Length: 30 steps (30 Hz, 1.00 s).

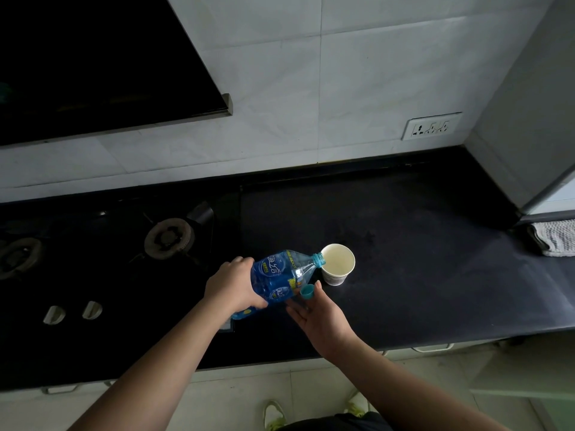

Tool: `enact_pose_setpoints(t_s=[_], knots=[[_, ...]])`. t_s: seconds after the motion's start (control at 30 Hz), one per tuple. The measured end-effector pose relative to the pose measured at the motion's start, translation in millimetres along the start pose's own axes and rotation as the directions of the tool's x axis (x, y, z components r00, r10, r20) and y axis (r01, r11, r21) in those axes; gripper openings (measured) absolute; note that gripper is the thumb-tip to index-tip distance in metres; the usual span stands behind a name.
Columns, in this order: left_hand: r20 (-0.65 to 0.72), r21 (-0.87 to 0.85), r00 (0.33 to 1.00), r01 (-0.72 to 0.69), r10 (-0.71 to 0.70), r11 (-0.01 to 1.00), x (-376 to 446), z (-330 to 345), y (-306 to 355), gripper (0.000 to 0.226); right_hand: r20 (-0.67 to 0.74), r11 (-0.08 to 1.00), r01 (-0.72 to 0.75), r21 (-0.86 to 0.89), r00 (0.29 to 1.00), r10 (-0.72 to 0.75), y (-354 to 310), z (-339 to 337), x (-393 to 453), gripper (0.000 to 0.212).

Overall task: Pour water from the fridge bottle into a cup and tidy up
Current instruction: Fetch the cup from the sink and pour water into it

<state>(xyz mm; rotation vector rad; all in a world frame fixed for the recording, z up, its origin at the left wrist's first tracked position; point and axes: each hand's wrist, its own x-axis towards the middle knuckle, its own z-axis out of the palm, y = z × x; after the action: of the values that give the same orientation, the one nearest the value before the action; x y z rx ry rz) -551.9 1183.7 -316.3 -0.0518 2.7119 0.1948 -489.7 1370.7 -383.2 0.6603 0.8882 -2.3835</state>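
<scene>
Clear blue plastic bottle (280,278) tipped sideways in left hand (231,286), mouth at round paper cup (337,264), right hand (320,318) pinching cap (306,290)

Home kitchen: gas hob (168,237), black range hood (93,57), tiled wall (311,88), dark countertop (404,244).

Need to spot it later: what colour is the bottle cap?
Teal-blue; the cap is pinched in the right hand, head view.
</scene>
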Motion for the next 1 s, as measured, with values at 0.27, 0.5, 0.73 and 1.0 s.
enact_pose_setpoints(t_s=[0.27,0.5,0.73,1.0], knots=[[-0.002,0.0,1.0,-0.025,0.025,1.0,2,-4,2,0.076,-0.014,0.999,0.015,0.034,1.0,-0.014,-5,2,0,0.047],[0.01,0.008,0.999,-0.031,0.031,0.999,4,-7,4,0.076,-0.012,0.999,0.005,0.032,1.0,-0.005,-6,-1,1,0.047],[0.003,0.028,1.0,-0.025,0.025,0.999,4,-8,8,0.077,-0.011,0.999,0.008,0.043,1.0,-0.008,-6,-3,3,0.049],[0.008,0.052,1.0,-0.023,0.022,0.998,3,-10,13,0.078,-0.001,0.999,0.013,0.035,1.0,-0.013,-7,-5,-1,0.049]])
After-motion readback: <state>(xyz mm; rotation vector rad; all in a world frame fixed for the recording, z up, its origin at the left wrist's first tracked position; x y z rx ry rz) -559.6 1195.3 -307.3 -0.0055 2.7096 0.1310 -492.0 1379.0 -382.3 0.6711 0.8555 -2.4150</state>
